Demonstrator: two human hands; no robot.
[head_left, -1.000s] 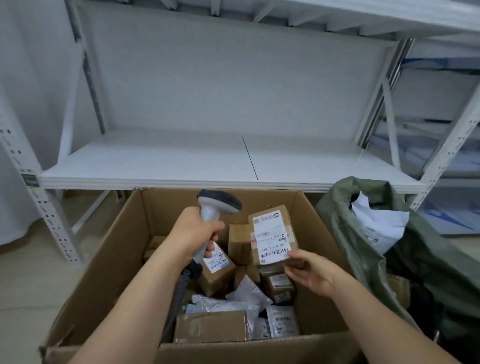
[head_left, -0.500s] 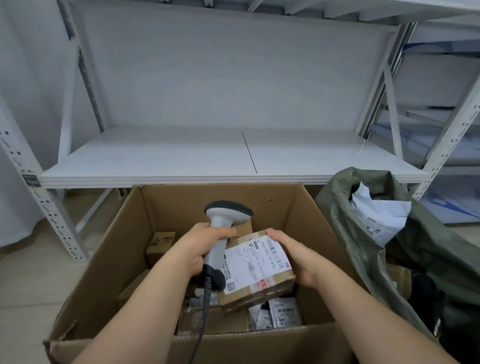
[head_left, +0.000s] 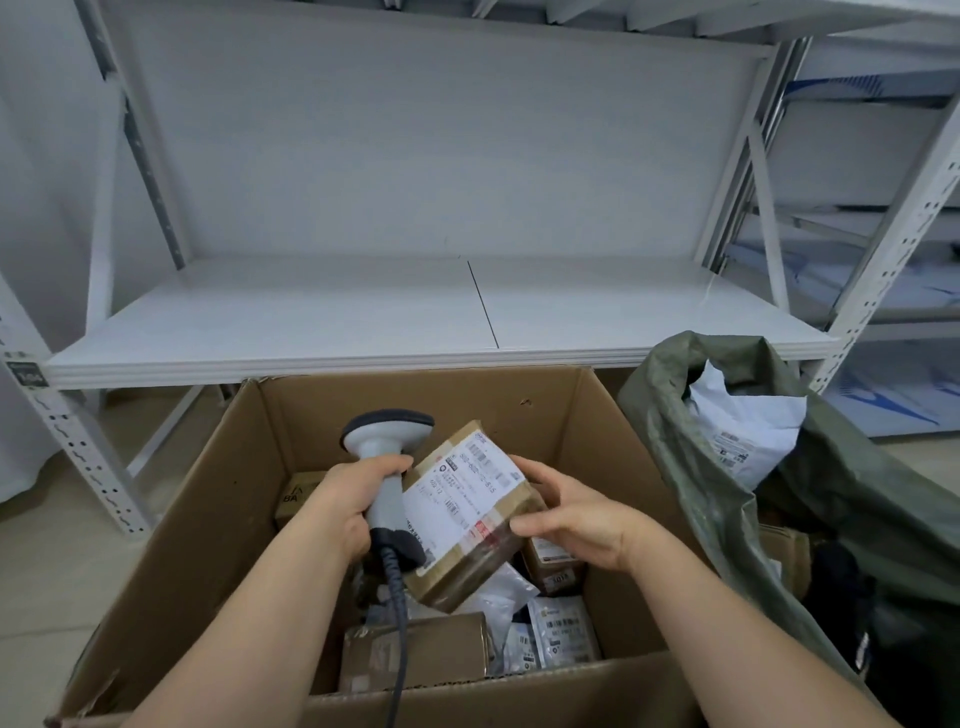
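My left hand (head_left: 347, 501) grips the handle of a grey barcode scanner (head_left: 385, 441), its dark head up and its cable hanging down into the box. My right hand (head_left: 569, 512) holds a small brown parcel (head_left: 467, 514) by its right side, white shipping label facing up, tilted, just right of the scanner handle. Both are above the open cardboard box (head_left: 218, 514), which contains several small brown parcels and white poly mailers.
A white metal shelf (head_left: 363, 317) runs just behind the box at mid height. A green sack (head_left: 727, 499) with a white mailer (head_left: 743, 426) inside stands to the right of the box. Pale floor lies to the left.
The parcel has come down from upright beside the scanner head to a tilted, label-up position next to the handle. My right hand shifted its grip to the parcel's right side. The scanner rose slightly.
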